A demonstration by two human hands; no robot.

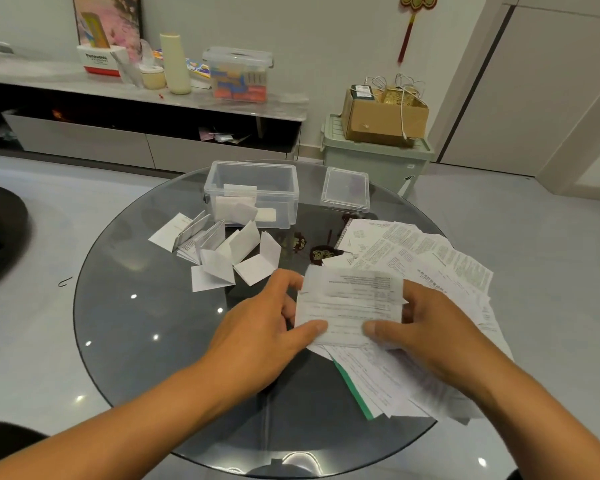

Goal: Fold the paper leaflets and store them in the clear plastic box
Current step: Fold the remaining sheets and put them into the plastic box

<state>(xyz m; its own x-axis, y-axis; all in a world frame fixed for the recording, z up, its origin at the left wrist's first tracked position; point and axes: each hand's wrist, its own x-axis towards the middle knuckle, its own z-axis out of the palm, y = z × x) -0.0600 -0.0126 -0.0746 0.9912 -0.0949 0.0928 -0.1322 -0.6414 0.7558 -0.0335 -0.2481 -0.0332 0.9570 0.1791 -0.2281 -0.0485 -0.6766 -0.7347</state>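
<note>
While both hands hold one leaflet (350, 308) just above the table (146, 323), the left hand (260, 337) grips its left edge, thumb on top and fingers curled beneath, and the right hand (426, 327) pinches its right edge the same way. This leaflet sits between the hands, over the near end of a loose pile (430, 271) of unfolded leaflets spread along the table's right side. Left of the pile, beyond the left hand, lie several folded leaflets (222, 252), some standing half open. Farther back stands the open clear box (252, 192), with a few folded leaflets inside. Its lid (345, 188) lies just to the right.
</note>
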